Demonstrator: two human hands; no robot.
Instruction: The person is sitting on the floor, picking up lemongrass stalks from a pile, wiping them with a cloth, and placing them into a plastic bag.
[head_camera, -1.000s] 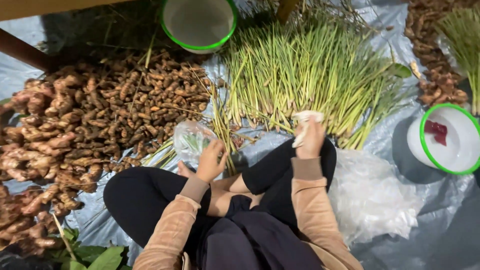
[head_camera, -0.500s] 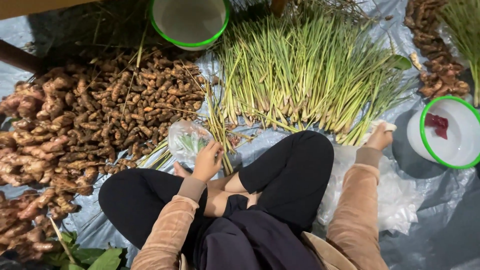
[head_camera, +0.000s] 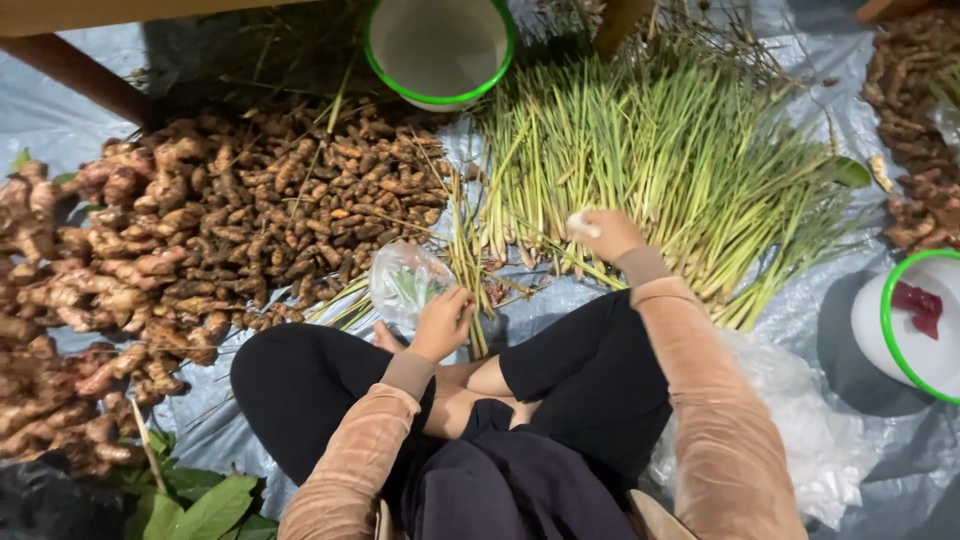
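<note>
A: Where does the view look from?
B: One camera on the person's head, facing steeply down over the crossed legs (head_camera: 560, 390), close in.
A: What lies ahead?
B: Green stalks (head_camera: 660, 170) at one o'clock, brown roots (head_camera: 250, 220) at ten, a green-rimmed bowl (head_camera: 440, 45) at twelve.
A: Another view?
B: None.

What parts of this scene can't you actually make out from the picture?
- What the right hand grips: only a small white bit shows in the head view; the fingers cover the rest.
- Contents of the clear plastic bag in the left hand: something green, blurred by the crinkled film.
- The red thing in the green-rimmed white bowl: the bowl is cut by the right edge.
- The root pile top right: cut off by the edge.
</note>
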